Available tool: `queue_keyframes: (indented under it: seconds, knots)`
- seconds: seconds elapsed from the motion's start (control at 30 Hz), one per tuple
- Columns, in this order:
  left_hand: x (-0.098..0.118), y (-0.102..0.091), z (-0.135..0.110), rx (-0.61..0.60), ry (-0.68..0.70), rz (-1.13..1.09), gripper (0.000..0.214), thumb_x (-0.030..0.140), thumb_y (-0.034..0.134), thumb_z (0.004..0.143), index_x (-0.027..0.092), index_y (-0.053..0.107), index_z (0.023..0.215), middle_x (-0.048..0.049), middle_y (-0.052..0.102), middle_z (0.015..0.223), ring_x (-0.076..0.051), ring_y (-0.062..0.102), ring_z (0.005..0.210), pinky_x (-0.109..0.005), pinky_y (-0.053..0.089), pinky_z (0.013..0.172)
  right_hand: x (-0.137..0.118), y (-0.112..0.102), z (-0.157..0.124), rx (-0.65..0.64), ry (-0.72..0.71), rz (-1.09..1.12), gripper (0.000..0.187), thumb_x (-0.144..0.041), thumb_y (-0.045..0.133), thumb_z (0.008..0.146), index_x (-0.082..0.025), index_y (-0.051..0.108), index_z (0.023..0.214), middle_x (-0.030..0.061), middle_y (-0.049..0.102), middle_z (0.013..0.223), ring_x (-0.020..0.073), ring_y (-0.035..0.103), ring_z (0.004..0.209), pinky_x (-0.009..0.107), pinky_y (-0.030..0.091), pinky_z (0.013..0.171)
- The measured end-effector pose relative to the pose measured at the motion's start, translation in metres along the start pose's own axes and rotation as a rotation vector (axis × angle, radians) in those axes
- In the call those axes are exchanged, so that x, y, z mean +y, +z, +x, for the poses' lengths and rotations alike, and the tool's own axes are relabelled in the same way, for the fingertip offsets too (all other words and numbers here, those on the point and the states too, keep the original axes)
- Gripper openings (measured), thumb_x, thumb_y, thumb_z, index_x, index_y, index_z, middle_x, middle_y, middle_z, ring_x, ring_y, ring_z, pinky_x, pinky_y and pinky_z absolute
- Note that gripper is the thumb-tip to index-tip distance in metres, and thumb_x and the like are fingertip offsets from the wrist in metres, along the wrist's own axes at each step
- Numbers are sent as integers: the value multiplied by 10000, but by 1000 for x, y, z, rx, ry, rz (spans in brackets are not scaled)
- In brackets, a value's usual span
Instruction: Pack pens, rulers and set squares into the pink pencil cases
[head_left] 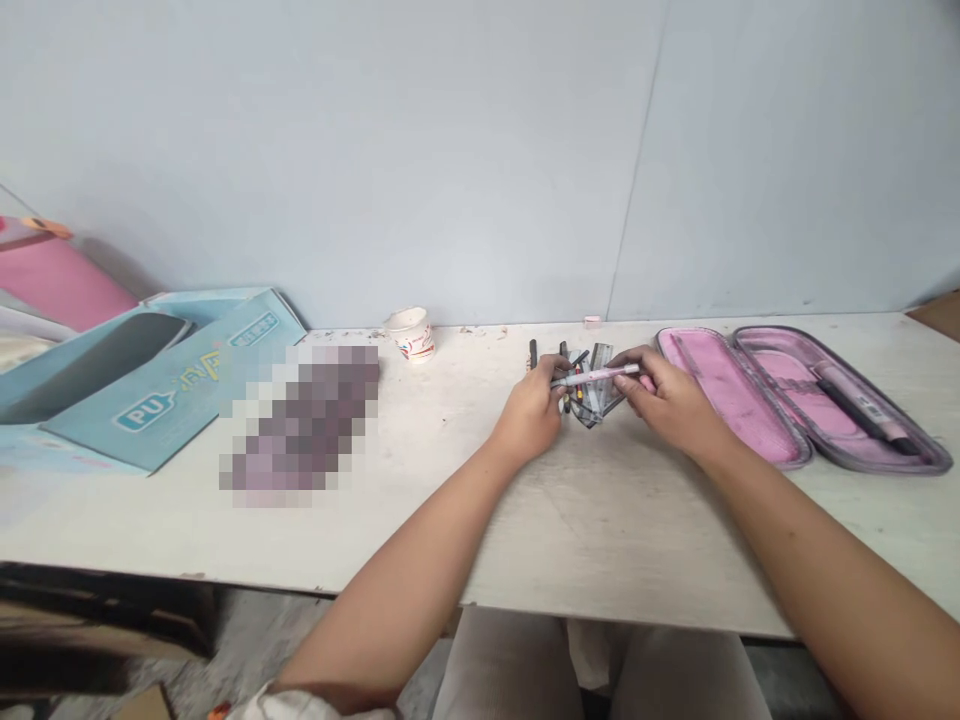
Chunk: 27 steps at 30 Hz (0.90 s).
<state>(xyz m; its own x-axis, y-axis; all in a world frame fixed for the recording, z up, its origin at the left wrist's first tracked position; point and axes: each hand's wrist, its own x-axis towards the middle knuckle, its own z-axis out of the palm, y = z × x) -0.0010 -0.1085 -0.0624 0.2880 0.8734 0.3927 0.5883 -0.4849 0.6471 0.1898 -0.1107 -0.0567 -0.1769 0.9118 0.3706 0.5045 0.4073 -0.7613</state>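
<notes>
Between my two hands a slim pink and grey pen is held level above the table. My left hand is closed on its left end, and my right hand pinches the right end. Under and behind the pen lie a clear ruler and several dark pens and pencils, partly hidden by my hands. To the right, an open pink pencil case with dark edges lies flat, and a thick pink and black marker-like item rests in its right half.
A paper cup stands near the wall. A light blue box marked PU sits at the left, with a pink item behind it. A blurred-out purple object lies beside the box. A small pinkish block is by the wall.
</notes>
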Motion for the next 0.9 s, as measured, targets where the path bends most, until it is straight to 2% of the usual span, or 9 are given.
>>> queue_keyframes:
  seconds: [0.1, 0.23, 0.3, 0.4, 0.53, 0.6, 0.7, 0.83, 0.9]
  knots:
    - [0, 0, 0, -15, -13, -7, 299, 86, 381, 815, 198, 408, 1091, -66, 623, 990, -166, 594, 915, -318, 443, 834, 0, 0, 0, 25, 9, -48, 248, -424, 469, 825, -207, 569, 894, -8, 584, 613, 129, 486, 560, 253, 358, 551]
    - [0, 0, 1, -17, -16, -7, 294, 93, 388, 815, 196, 412, 1089, -71, 624, 988, -170, 592, 919, -319, 442, 830, -2, 0, -1, 43, -24, 10, 253, -390, 479, 819, -217, 550, 989, -3, 627, 708, 117, 467, 534, 250, 357, 535]
    - [0, -1, 1, -16, -10, -8, 295, 91, 385, 815, 194, 413, 1090, -73, 621, 995, -170, 587, 930, -312, 442, 826, -3, 0, -1, 60, 6, -2, 240, -418, 470, 822, -210, 567, 893, -11, 601, 631, 119, 466, 514, 251, 351, 526]
    - [0, -1, 1, -16, -3, -3, 292, 88, 378, 819, 194, 415, 1089, -73, 616, 1009, -166, 585, 935, -308, 441, 825, -4, -1, -1, 70, 56, -49, 322, -477, 425, 837, -201, 563, 745, -17, 540, 531, 124, 467, 508, 254, 340, 525]
    - [-1, -2, 1, 1, -24, 17, 288, 94, 382, 817, 191, 419, 1086, -73, 615, 992, -175, 584, 934, -320, 442, 822, -4, -1, 0, 58, -5, 7, 260, -420, 470, 824, -214, 553, 960, -5, 606, 712, 122, 495, 590, 247, 354, 557]
    - [-2, -2, 2, -2, -30, 16, 291, 95, 386, 816, 194, 419, 1087, -65, 620, 969, -173, 588, 919, -322, 443, 820, -4, -2, 1, 62, -1, -18, 239, -418, 469, 824, -209, 563, 890, -8, 592, 668, 120, 481, 566, 247, 343, 545]
    - [-2, -1, 2, -26, -27, 12, 289, 105, 389, 821, 201, 418, 1092, -55, 625, 949, -168, 589, 895, -322, 442, 818, -5, -2, 1, 80, 40, -61, 319, -463, 416, 844, -200, 552, 725, -18, 529, 547, 117, 450, 516, 251, 327, 528]
    - [-3, -1, 3, -14, -25, 2, 283, 124, 395, 827, 199, 417, 1099, -58, 626, 961, -163, 587, 880, -319, 441, 816, -4, -3, 2, 56, -13, -5, 250, -421, 471, 819, -224, 552, 950, -18, 584, 689, 117, 461, 559, 244, 339, 536]
    - [-4, -2, 3, -6, -23, 5, 284, 124, 397, 826, 199, 419, 1099, -57, 626, 953, -163, 588, 880, -319, 441, 818, -3, -3, 3, 49, -2, -33, 237, -426, 453, 828, -218, 561, 862, -20, 564, 631, 121, 461, 549, 248, 333, 535]
